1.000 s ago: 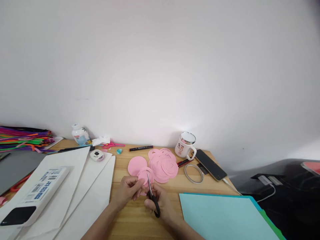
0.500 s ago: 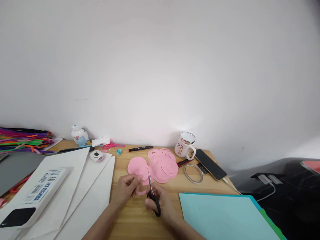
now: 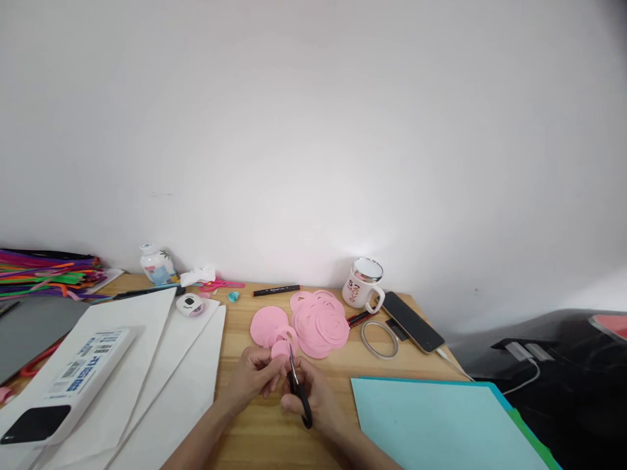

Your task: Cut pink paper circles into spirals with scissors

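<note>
My left hand (image 3: 262,373) pinches a small piece of pink paper (image 3: 281,348) with a rounded edge. My right hand (image 3: 313,391) is closed around the black handles of a pair of scissors (image 3: 300,395), whose blades point away from me along the right side of that paper. Just beyond the hands lies a round pink paper disc (image 3: 268,323). To its right is a loose heap of pink paper circles and rings (image 3: 321,324). The fingertips of both hands are close together, and part of the held paper is hidden by them.
White sheets (image 3: 191,385) and a white device (image 3: 68,385) lie at left. A mug (image 3: 362,285), a metallic-looking ring (image 3: 379,340), a phone (image 3: 412,322) and light-blue sheets (image 3: 441,418) are at right. A black marker (image 3: 276,291) lies near the wall.
The hands have come closer together. The held paper has turned and moved nearer to me, and the scissor blades now lie against it at a lower position.
</note>
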Demonstrator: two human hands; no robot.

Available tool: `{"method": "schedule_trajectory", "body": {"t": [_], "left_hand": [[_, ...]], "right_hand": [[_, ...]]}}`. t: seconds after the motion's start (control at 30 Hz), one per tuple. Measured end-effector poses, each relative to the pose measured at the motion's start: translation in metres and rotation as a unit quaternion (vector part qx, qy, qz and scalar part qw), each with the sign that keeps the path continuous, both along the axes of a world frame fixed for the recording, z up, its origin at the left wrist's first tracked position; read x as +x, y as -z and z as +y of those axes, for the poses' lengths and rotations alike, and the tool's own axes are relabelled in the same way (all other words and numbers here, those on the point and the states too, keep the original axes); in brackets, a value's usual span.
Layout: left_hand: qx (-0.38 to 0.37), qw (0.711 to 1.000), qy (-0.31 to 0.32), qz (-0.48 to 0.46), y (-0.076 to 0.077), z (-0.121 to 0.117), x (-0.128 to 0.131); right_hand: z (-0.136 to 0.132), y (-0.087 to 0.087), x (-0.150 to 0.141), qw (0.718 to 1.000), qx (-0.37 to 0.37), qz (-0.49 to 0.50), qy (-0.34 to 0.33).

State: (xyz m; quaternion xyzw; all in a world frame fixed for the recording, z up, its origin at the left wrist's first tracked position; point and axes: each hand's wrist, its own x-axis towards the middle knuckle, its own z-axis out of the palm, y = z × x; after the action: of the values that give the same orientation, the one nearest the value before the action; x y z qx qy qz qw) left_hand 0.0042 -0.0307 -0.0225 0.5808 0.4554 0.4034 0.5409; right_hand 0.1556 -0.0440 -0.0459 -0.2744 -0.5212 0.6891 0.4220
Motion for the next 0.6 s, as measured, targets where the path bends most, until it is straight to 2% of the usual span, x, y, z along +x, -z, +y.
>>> {"method": "schedule_trajectory", "body": {"t": [0.27,0.47,0.6], "left_hand": [[0.005,1.000,-0.006,-0.002,-0.0018,0.0005,-0.0027],[0.032,0.998,-0.044,0.027,-0.0040,0.0017,-0.0037],[0.038,0.997,-0.065,0.016,-0.0033,0.0028,-0.0045]], "right_hand": [[0.0016,0.0038,-0.0013,1.000,0.003,-0.020,-0.007],[-0.0009,0.0015,-0.0010,0.997,-0.018,-0.068,0.013],[-0.0021,0.0002,-0.0012,0.996,-0.034,-0.077,0.017]]}}
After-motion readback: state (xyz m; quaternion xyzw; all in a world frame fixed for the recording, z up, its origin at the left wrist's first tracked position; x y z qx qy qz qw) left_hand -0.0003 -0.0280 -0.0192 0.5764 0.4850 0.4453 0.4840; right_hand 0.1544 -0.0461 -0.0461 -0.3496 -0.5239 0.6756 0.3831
